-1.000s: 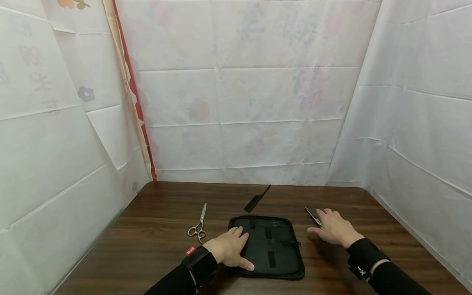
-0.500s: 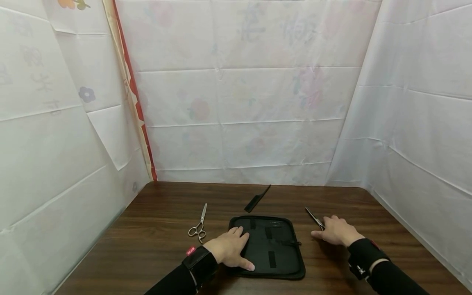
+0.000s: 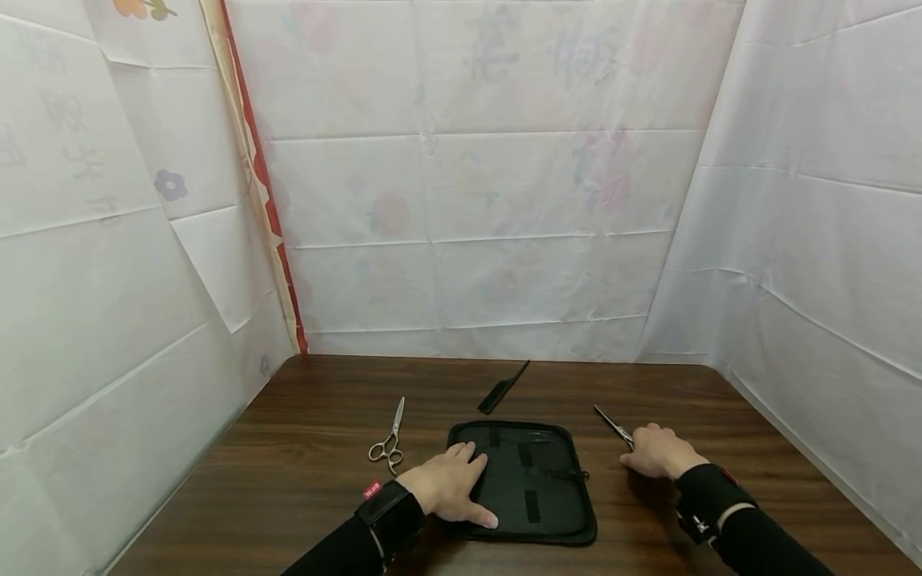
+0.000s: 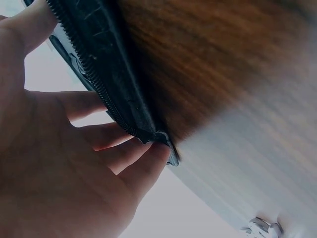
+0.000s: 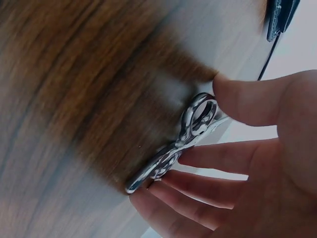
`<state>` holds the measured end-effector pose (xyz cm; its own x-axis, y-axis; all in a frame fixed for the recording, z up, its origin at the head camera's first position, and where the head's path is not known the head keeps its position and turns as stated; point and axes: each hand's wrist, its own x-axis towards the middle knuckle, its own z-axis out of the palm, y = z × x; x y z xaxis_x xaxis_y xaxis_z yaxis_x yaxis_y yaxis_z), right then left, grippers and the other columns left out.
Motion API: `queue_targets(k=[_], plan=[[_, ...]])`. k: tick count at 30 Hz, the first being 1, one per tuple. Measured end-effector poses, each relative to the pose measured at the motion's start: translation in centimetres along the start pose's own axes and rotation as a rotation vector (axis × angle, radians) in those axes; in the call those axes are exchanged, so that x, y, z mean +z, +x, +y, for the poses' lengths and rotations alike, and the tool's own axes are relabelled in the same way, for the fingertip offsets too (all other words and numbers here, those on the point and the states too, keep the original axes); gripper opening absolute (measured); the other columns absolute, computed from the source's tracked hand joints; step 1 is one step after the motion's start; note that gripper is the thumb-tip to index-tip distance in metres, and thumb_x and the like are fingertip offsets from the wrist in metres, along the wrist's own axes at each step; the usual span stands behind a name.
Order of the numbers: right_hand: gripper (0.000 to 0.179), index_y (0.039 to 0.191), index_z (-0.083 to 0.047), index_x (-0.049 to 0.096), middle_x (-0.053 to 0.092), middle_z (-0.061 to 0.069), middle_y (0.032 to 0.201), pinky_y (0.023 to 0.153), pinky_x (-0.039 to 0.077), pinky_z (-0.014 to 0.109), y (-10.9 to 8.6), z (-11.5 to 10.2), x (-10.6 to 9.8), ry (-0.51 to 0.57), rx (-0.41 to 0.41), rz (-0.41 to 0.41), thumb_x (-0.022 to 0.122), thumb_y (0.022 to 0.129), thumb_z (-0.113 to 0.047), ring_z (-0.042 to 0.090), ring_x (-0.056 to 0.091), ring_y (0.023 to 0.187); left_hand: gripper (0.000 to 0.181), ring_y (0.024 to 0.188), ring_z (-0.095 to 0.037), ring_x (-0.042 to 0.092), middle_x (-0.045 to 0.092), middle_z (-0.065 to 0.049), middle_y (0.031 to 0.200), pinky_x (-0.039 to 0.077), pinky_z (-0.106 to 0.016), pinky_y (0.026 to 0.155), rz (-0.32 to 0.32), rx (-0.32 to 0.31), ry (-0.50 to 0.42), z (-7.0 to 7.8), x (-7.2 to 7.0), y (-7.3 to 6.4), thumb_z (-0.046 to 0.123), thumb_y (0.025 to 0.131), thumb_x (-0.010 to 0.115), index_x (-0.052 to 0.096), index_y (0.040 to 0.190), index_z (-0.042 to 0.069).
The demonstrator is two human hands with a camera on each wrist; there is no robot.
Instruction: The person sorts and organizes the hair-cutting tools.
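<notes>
A black zippered case [image 3: 507,488] lies unfolded on the table, its inside and elastic loops facing up. My left hand [image 3: 448,482] rests flat on the case's left side, fingers spread. In the left wrist view the fingertips touch the case's zippered edge [image 4: 106,94]. To the right of the case, my right hand [image 3: 659,452] holds a pair of silver scissors [image 3: 612,422] by the handle end, blades pointing away to the upper left. The right wrist view shows the thumb at one finger ring of the scissors [image 5: 198,119] and the other fingertips along their far side.
A second pair of silver scissors [image 3: 392,436] lies left of the case, beyond the left wrist. Behind the case is a black comb [image 3: 499,392] with a thin tail. White sheeting [image 3: 461,184] walls the dark wooden table [image 3: 288,464] at the back and sides.
My right hand has drawn slightly back and right, and its fingers have closed in around the scissors' handles. The left hand and the case have stayed in place.
</notes>
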<state>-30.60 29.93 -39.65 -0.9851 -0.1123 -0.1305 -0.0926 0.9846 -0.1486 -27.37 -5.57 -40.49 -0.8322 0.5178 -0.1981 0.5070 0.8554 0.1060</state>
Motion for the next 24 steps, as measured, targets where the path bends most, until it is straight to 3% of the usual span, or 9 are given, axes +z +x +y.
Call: queue_targets(k=[11,19,24], plan=[[0.018,0.087,-0.003,0.059,0.053,0.014,0.092,0.069,0.047,0.049,0.00,-0.02,-0.19,0.020,-0.046,0.038,0.072,0.092,-0.015,0.030,0.053,0.080,0.093,0.149,-0.030,0.032,0.036,-0.013,0.161,0.034,-0.046,0.116,0.006,-0.005,0.006,-0.04,0.09,-0.02,0.070,0.084,0.067,0.043,0.155,0.014],[0.013,0.075,-0.006,0.053,0.048,0.007,0.071,0.059,0.034,0.036,0.13,0.31,-0.30,0.104,-0.064,0.047,0.064,0.083,-0.005,0.021,0.044,0.062,0.093,0.149,-0.030,0.032,0.036,-0.013,0.161,0.034,-0.046,0.116,-0.001,-0.008,0.010,0.04,0.02,-0.06,0.070,0.085,0.067,0.043,0.155,0.015],[0.015,0.066,-0.007,0.057,0.054,0.003,0.061,0.054,0.036,0.030,0.25,0.71,0.17,0.162,-0.065,0.060,0.063,0.079,-0.005,0.016,0.045,0.053,0.093,0.149,-0.030,0.033,0.036,-0.013,0.161,0.034,-0.046,0.116,0.004,-0.002,0.014,-0.04,0.14,-0.04,0.071,0.085,0.067,0.043,0.155,0.015]])
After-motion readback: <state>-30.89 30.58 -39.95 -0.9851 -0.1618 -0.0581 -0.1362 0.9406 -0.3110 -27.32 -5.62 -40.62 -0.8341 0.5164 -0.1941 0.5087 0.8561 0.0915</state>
